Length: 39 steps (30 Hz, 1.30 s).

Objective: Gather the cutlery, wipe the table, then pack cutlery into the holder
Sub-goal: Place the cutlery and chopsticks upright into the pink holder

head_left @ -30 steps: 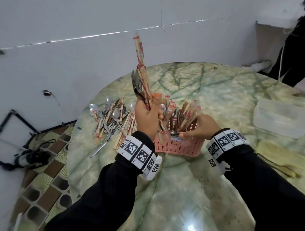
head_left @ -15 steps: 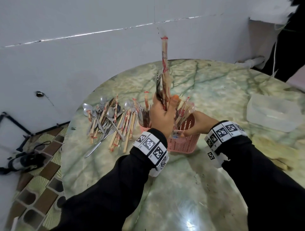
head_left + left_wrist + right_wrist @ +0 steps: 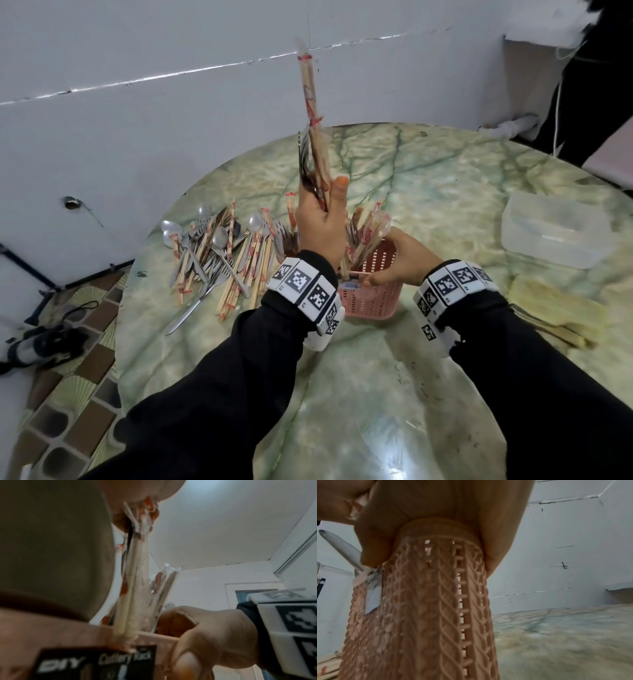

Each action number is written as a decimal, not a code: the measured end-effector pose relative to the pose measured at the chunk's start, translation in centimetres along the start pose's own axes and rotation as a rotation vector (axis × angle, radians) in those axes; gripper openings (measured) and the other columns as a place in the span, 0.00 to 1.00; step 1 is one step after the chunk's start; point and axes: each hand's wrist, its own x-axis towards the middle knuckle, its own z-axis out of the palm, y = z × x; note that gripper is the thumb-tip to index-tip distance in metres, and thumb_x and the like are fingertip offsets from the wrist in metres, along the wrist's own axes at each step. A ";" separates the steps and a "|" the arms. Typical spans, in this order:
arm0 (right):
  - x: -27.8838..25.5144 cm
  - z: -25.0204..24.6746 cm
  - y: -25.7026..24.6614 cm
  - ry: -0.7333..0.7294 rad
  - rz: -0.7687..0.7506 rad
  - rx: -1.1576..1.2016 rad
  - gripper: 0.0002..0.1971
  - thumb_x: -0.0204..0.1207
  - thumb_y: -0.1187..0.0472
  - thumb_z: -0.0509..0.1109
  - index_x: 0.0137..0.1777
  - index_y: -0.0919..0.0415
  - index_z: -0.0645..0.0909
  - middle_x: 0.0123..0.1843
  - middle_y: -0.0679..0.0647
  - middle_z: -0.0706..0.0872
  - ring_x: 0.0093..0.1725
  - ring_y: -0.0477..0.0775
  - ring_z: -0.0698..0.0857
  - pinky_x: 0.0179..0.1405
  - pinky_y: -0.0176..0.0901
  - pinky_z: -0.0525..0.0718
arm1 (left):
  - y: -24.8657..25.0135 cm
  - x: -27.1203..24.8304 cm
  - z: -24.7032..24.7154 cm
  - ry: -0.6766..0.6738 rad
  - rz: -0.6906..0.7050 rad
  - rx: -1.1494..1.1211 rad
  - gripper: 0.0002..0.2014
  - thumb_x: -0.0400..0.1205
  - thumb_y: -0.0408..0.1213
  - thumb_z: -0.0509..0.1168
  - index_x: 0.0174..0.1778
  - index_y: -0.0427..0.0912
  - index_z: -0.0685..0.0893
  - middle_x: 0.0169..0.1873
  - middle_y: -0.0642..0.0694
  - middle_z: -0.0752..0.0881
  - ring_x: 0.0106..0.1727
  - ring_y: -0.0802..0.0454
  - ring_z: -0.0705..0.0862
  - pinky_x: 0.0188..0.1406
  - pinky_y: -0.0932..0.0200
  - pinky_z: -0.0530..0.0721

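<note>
looking down from the head view, we see our left hand (image 3: pixel 320 226) gripping a bundle of wrapped chopsticks (image 3: pixel 313 137) upright over the pink holder (image 3: pixel 375 291), while our right hand (image 3: pixel 399 260) clasps the holder's rim; loose cutlery (image 3: pixel 219 253) lies just left of it on the marble table (image 3: pixel 376 377). from the left wrist, we see the chopstick ends (image 3: pixel 126 622) at the holder's rim (image 3: pixel 159 637). from the right wrist, we see fingers (image 3: pixel 498 534) curled round the holder wall (image 3: pixel 428 608).

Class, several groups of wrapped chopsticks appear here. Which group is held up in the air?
The bundle gripped by the left hand; the others lie on the table or stand in the pink holder.
</note>
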 end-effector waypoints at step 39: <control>-0.4 0.6 0.1 0.072 -0.013 0.035 0.32 0.56 0.63 0.84 0.61 0.64 0.78 0.55 0.61 0.85 0.54 0.60 0.85 0.57 0.58 0.83 | -0.6 2.4 -1.3 -0.746 -0.073 0.840 0.32 0.72 0.44 0.74 0.68 0.40 0.68 0.61 0.45 0.71 0.63 0.51 0.70 0.62 0.60 0.69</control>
